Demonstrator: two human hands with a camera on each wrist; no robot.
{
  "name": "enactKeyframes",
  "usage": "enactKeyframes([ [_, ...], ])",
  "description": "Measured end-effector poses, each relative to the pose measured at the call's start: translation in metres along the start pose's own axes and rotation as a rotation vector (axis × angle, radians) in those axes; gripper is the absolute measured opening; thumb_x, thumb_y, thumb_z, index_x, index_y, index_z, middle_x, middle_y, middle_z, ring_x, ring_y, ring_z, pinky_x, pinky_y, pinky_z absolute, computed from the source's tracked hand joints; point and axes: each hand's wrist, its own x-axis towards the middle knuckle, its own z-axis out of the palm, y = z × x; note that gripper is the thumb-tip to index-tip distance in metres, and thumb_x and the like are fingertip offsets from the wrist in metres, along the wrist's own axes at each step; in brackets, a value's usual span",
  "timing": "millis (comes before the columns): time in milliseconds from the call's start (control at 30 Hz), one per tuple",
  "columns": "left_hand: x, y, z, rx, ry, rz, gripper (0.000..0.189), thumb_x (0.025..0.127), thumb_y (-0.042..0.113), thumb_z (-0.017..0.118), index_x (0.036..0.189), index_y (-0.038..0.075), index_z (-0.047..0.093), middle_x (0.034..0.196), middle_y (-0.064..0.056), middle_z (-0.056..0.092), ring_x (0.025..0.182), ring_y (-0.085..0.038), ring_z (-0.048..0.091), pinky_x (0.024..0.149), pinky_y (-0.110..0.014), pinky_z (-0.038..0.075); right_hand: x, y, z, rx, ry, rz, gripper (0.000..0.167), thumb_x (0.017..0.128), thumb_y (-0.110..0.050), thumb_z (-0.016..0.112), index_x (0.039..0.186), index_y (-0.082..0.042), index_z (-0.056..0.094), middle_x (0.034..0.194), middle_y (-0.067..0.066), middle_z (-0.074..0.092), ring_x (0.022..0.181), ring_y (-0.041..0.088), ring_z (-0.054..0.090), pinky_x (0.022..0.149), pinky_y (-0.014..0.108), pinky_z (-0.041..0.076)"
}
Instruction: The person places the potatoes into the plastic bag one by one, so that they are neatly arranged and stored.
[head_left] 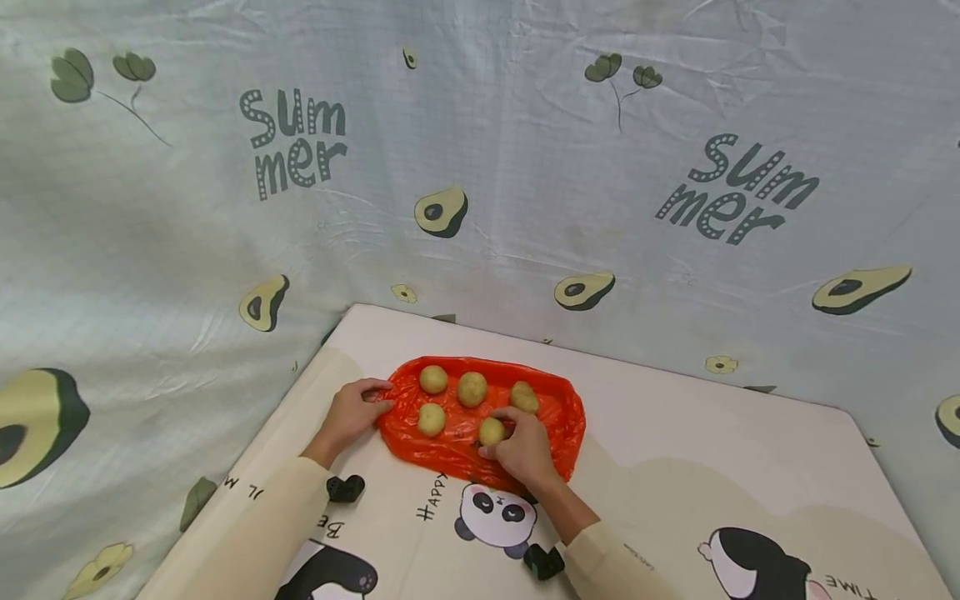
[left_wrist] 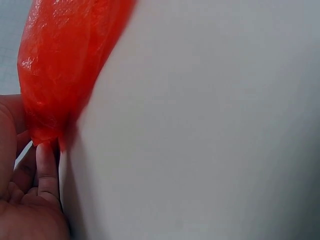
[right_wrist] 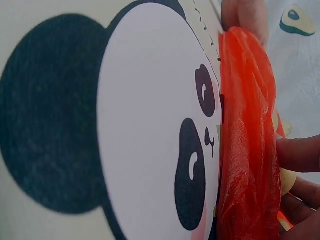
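A tray-like shape wrapped in red plastic bag point(head_left: 416, 452) lies on the table, with several potatoes point(head_left: 472, 389) inside it. My left hand point(head_left: 348, 414) grips its left end; in the left wrist view, fingers point(left_wrist: 47, 170) and thumb pinch the red plastic point(left_wrist: 65, 65). Over the tray's near right part, my right hand point(head_left: 527, 450) holds a small round potato point(head_left: 491, 431) between thumb and fingers. An irregular potato point(head_left: 524, 397) sits just beyond that hand. In the right wrist view, the red side wall point(right_wrist: 247, 135) hides much of the held potato point(right_wrist: 287, 180).
The pale table cover point(head_left: 675, 442) bears panda prints and lettering, with room to the tray's right. A hanging cloth point(head_left: 510, 167) printed with avocados closes off the back and left. Black wrist devices point(head_left: 543, 562) sit at both wrists.
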Motion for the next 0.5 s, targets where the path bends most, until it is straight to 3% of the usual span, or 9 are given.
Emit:
enactKeyframes([
  [300,0.0004,-0.0004,0.0012,0.006,-0.005,0.009,0.033,0.099,0.009,0.068,0.130,-0.001,0.068,0.124,-0.022,0.068,0.102,-0.027,0.064,0.088,-0.033,0.064,-0.0018,-0.0004,0.0010,-0.032,0.011,-0.003,0.055,0.077,-0.005,0.088,0.128,-0.007,0.071,0.117,0.012,0.072,0.099,0.026,0.063,0.088,0.045,0.064],
  [500,0.0023,0.0021,-0.0042,0.018,-0.003,0.031,0.034,0.099,0.009,0.067,0.132,-0.001,0.067,0.123,-0.022,0.068,0.101,-0.027,0.063,0.087,-0.032,0.063,0.0006,-0.0078,0.0000,-0.102,0.015,-0.033,0.057,0.077,-0.007,0.089,0.130,-0.011,0.070,0.125,0.011,0.071,0.112,0.030,0.064,0.094,0.051,0.062],
])
